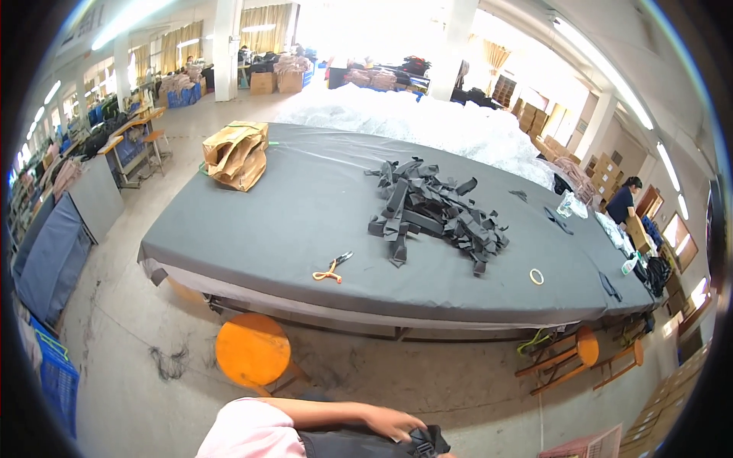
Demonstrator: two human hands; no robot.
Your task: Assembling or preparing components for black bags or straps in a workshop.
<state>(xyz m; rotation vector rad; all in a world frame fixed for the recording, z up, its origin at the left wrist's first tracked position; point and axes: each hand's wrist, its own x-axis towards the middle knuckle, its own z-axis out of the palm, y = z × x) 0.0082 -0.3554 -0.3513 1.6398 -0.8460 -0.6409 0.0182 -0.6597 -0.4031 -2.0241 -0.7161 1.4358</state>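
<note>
Fingers of one hand (pixel 393 422), seemingly the left, press on a dark garment (pixel 382 444) at the person's lap, low in view; the other hand is unseen. Keeping the fabric flat would help. Scissors (pixel 333 267) lie by the desk's (pixel 290 206) near edge.

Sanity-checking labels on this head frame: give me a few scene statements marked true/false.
1. The scissors have orange handles. True.
2. The pile of dark straps lies on the floor. False: it lies on the grey table.
3. A round orange stool stands before the table. True.
4. The hand holds the scissors. False: it rests on a dark bag at the lower edge.
5. The brown paper bundle touches the straps. False: they are well apart.
</note>
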